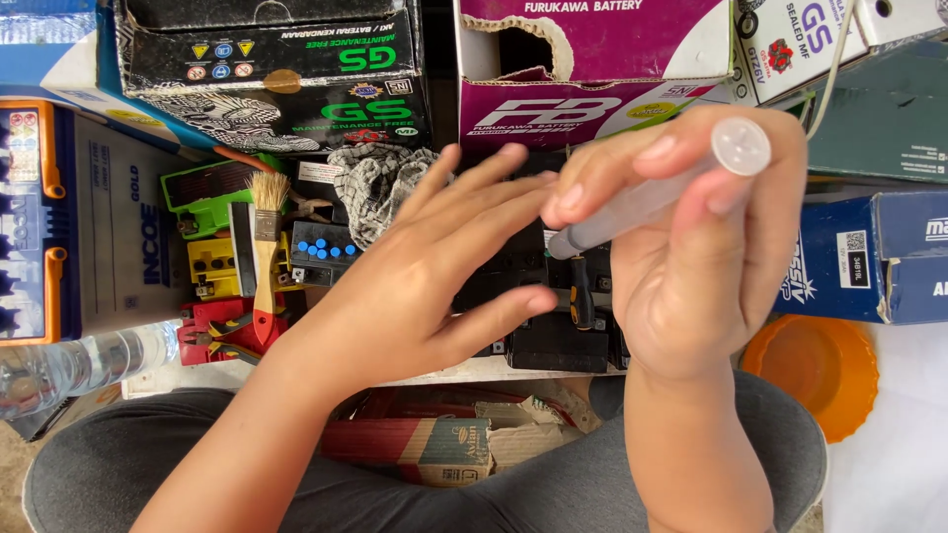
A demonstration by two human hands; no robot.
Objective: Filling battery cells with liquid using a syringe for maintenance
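My right hand (706,252) holds a clear plastic syringe-like tube (652,197) with a grey tip, its round end near my thumb. My left hand (425,271) is spread flat with fingers apart, its fingertips close to the tube's tip. Both hands hover over a black battery (548,331) that they largely hide. A screwdriver with a black and yellow handle (583,296) lies on the battery.
A paintbrush with a red handle (265,247) lies on small batteries at left, beside red pliers (222,336) and a checked rag (380,183). Cardboard battery boxes (286,69) line the back. An orange bowl (815,365) sits right, a water bottle (79,365) left.
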